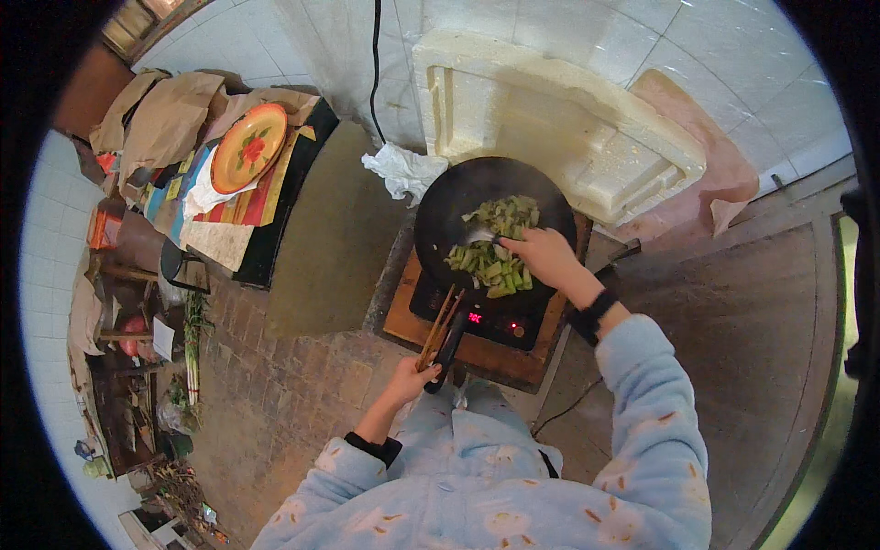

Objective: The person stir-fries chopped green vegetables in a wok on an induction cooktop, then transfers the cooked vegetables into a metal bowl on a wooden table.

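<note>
A dark wok stands on a black induction cooker with lit red digits. Chopped green vegetables lie across the middle and near side of the wok. My right hand reaches over the wok's right side and grips a metal-headed utensil, its head among the vegetables. Its exact shape is partly hidden. In my left hand is a pair of wooden chopsticks, tips pointing to the wok's near rim. The black wok handle runs beside them, near my left fingers; whether they touch it is unclear.
A foam box lid leans on the tiled wall behind the wok. Crumpled white cloth or paper sits left of it. A wooden board lies under the cooker. Farther left, an orange flowered plate rests on a cluttered table.
</note>
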`<move>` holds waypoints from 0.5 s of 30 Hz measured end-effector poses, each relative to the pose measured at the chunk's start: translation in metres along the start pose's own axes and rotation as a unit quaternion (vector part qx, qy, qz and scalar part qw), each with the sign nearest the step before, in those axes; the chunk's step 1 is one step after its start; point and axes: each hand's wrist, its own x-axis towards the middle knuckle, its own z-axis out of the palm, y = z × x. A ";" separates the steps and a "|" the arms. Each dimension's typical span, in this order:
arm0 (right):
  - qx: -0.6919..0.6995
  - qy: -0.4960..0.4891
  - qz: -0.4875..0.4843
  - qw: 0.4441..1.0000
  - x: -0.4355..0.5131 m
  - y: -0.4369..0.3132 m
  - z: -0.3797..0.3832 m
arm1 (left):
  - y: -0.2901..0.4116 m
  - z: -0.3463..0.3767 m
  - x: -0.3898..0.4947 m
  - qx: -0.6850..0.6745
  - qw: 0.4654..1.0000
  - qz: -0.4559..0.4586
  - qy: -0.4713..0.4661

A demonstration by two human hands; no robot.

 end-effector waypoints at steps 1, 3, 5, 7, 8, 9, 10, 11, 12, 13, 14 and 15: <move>0.012 -0.012 0.025 1.000 -0.010 0.008 -0.006 | 0.000 0.000 0.000 0.012 1.000 0.002 0.004; 0.079 0.070 0.129 0.986 -0.025 0.021 -0.015 | 0.001 0.000 0.000 0.048 0.999 0.003 0.021; 0.098 0.087 0.241 0.962 -0.037 0.035 -0.020 | 0.001 0.001 -0.001 0.015 1.000 0.006 0.013; 0.051 0.099 0.292 0.950 -0.037 0.045 -0.015 | 0.001 0.002 -0.001 -0.001 1.000 0.009 0.009; 0.108 0.088 0.313 0.939 -0.033 0.047 -0.009 | 0.002 0.002 -0.002 -0.003 1.000 0.011 0.006; 0.163 0.095 0.317 0.929 -0.027 0.046 0.000 | 0.003 0.001 -0.003 -0.003 1.000 0.018 0.006; 0.223 0.081 0.356 0.904 -0.022 0.043 0.008 | 0.005 0.000 -0.003 0.020 1.000 0.009 0.003; 0.254 0.093 0.310 0.911 -0.021 0.038 0.015 | 0.007 0.000 -0.004 0.044 0.999 0.004 0.000; 0.284 0.086 0.300 0.907 -0.017 0.031 0.021 | 0.008 0.000 -0.003 0.077 0.997 0.013 -0.001; 0.313 0.079 0.290 0.901 -0.014 0.022 0.024 | 0.010 0.001 -0.003 0.053 0.999 0.009 -0.005; 0.303 0.075 0.274 0.910 -0.014 0.013 0.023 | 0.010 0.001 -0.003 0.039 0.999 0.014 -0.007; 0.293 0.071 0.259 0.918 -0.015 0.002 0.020 | 0.011 0.001 -0.004 0.037 0.999 0.009 -0.005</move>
